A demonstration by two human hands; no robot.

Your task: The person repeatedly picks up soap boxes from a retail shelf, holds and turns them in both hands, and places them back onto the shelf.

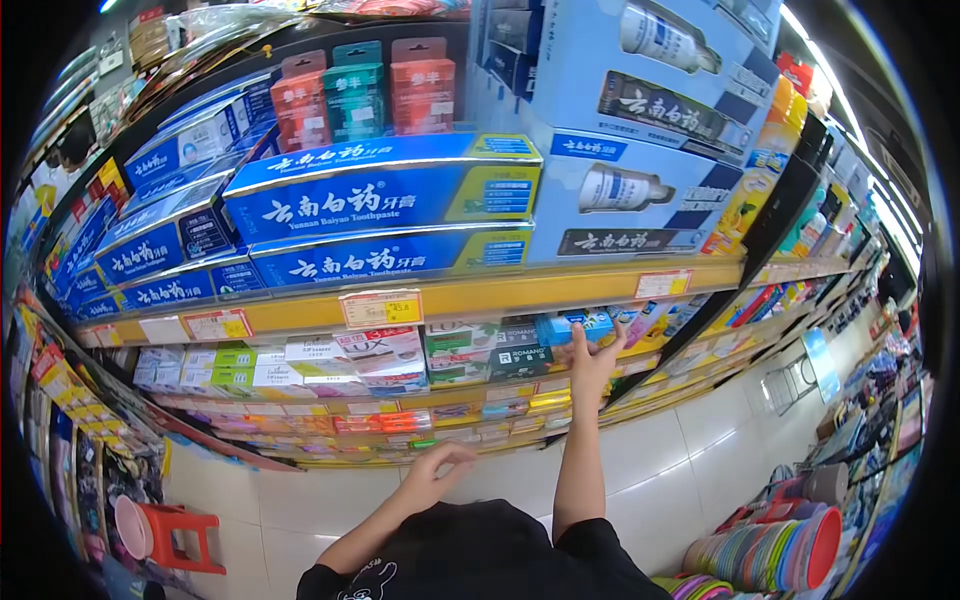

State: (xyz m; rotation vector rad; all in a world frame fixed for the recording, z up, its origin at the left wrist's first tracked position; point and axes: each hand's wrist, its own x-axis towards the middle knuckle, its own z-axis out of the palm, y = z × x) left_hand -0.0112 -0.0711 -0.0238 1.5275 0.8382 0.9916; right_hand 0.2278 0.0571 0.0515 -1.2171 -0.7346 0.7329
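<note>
My right hand (595, 360) reaches to the second shelf and grips a small blue box (577, 326) between thumb and fingers. Dark green Romano boxes (520, 362) stand just left of it. My left hand (438, 470) hangs in front of the lower shelves, its fingers apart and curved, with nothing in it. On the top shelf above lie long blue toothpaste boxes (380, 195), with large light blue boxes (625, 200) to their right. White and red Lux boxes (383, 358) sit further left on the second shelf.
The yellow shelf edge (560, 285) with price tags runs above my hands. A red stool (180, 535) stands on the floor at lower left. Stacked colourful basins (765, 555) are at lower right. A wire rack (790, 383) stands in the aisle.
</note>
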